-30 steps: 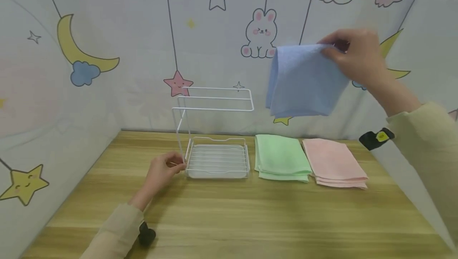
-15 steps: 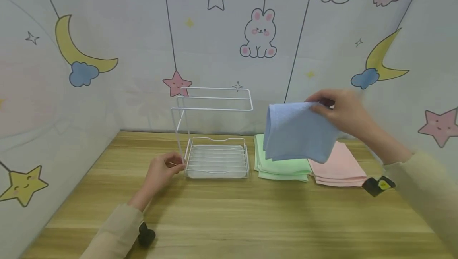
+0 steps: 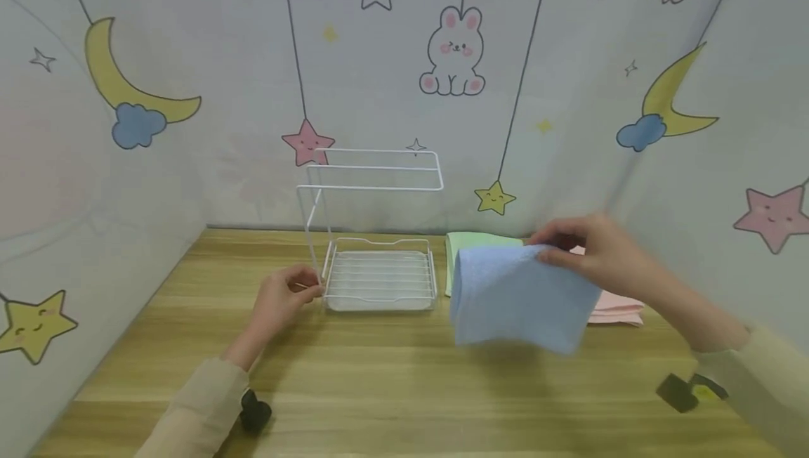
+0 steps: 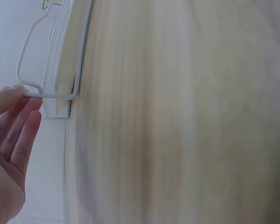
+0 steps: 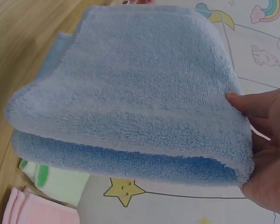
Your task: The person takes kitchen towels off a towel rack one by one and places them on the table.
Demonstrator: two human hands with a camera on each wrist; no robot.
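Observation:
A white wire rack (image 3: 370,187) with an overhead frame and a low tray base stands near the back of the table. At its lower left, my left hand (image 3: 280,307) pinches the wire; in the left wrist view, thumb and fingertips (image 4: 35,103) meet on it. My right hand (image 3: 609,254) pinches the top edge of a folded blue towel (image 3: 521,300) between thumb and fingers. This towel hangs in the air over the table, partly covering a folded green towel (image 3: 480,239) and a folded pink towel (image 3: 616,309). Its looped pile shows up close in the right wrist view.
The wooden table (image 3: 354,381) meets a wall sheet (image 3: 373,86) printed with cartoon stars, moons and a rabbit. Both green and pink towels lie right of the rack, close to the back edge.
My right hand has lowered the blue towel from high before the wall to just above the table, and slightly left. The left hand has stayed on the rack.

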